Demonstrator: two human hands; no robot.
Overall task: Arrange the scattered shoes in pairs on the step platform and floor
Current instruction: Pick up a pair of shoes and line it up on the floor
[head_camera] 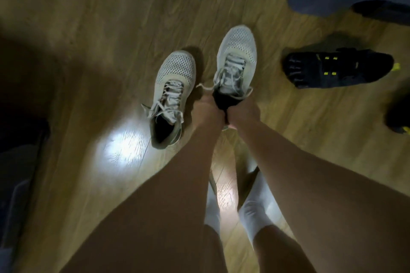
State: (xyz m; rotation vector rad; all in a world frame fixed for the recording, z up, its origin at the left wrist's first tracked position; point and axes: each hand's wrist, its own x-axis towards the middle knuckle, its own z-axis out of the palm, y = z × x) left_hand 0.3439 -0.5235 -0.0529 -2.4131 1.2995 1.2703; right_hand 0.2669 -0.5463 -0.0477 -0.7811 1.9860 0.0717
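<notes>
Grey mesh lace-up trainer (236, 62) is gripped at its heel collar by both the left hand (207, 109) and right hand (243, 109), fingers closed on it, probably to line it up beside its twin grey trainer (170, 95) on the wooden plank floor (99, 17). Two grey trainers; one black toe-shaped shoe with yellow marks (337, 67) lies toward the floor's right edge.
</notes>
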